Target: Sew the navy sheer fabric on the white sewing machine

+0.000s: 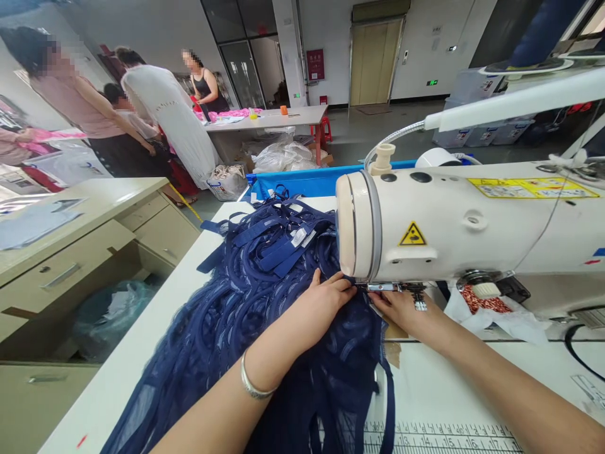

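Note:
Navy blue lace fabric (227, 315) is heaped across the white sewing table (142, 340), with dark straps and white labels piled at its far end. My left hand (326, 297) lies flat on the fabric, fingers pressing it just left of the needle area. My right hand (401, 307) rests on the fabric's edge under the head of the white sewing machine (454, 221), beside the presser foot (385, 287). A silver bangle circles my left wrist.
A ruler strip (439, 438) is printed along the table's near edge. A cream cabinet with an open compartment (94, 277) stands to the left. Several people stand at the back left near a far table (269, 120). A blue bin (307, 180) sits behind the fabric.

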Tool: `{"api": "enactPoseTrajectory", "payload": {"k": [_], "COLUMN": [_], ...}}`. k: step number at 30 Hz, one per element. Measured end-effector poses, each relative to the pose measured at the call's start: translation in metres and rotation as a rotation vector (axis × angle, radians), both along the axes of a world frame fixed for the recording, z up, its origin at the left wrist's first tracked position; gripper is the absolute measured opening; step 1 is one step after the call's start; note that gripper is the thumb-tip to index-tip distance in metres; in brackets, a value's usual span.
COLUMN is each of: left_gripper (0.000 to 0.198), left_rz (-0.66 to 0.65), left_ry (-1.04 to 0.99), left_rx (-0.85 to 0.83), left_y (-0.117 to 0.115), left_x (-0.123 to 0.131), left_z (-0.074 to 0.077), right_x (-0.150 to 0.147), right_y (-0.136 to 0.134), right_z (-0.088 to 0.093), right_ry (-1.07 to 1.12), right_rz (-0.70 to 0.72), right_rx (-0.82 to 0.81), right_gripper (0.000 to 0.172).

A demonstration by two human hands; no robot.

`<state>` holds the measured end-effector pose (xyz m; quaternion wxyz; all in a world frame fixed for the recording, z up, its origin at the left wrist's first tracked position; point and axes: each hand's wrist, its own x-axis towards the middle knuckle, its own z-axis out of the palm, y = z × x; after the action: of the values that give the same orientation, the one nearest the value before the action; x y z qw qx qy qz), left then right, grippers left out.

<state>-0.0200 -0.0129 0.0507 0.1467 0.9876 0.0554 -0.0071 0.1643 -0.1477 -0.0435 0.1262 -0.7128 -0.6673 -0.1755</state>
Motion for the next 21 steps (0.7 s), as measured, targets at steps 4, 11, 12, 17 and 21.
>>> {"api": "enactPoseTrajectory", "payload": {"k": [4, 11, 12, 17, 21], "left_gripper": [0.05, 0.049, 0.049, 0.047, 0.046], "left_rz": [0.006, 0.001, 0.002, 0.0, -0.002], "left_ry": [0.009, 0.013, 0.008, -0.02, -0.021], "left_rx": [0.004, 0.005, 0.004, 0.011, 0.011], "left_y": [-0.0008, -0.001, -0.0008, 0.0002, 0.0009], "left_x": [0.0004, 0.0005, 0.0005, 0.0008, 0.0001], "left_z": [0.0023, 0.0037, 0.0033, 0.0, -0.0016], "right_x": [-0.001, -0.0023, -0.0023, -0.0016, -0.0017], "right_y": [0.0013, 0.0034, 0.0034, 0.0036, 0.0048], "right_z": [0.0018, 0.0061, 0.0064, 0.0047, 0.0025], "right_ry": [0.036, 0.062, 0.056, 0.071, 0.082], "right_rz": [0.003, -0.014, -0.015, 0.005, -0.011], "right_rx": [0.013, 0.022, 0.027, 0.021, 0.023], "right_gripper": [0.028, 0.025, 0.026, 0.028, 0.026]}}
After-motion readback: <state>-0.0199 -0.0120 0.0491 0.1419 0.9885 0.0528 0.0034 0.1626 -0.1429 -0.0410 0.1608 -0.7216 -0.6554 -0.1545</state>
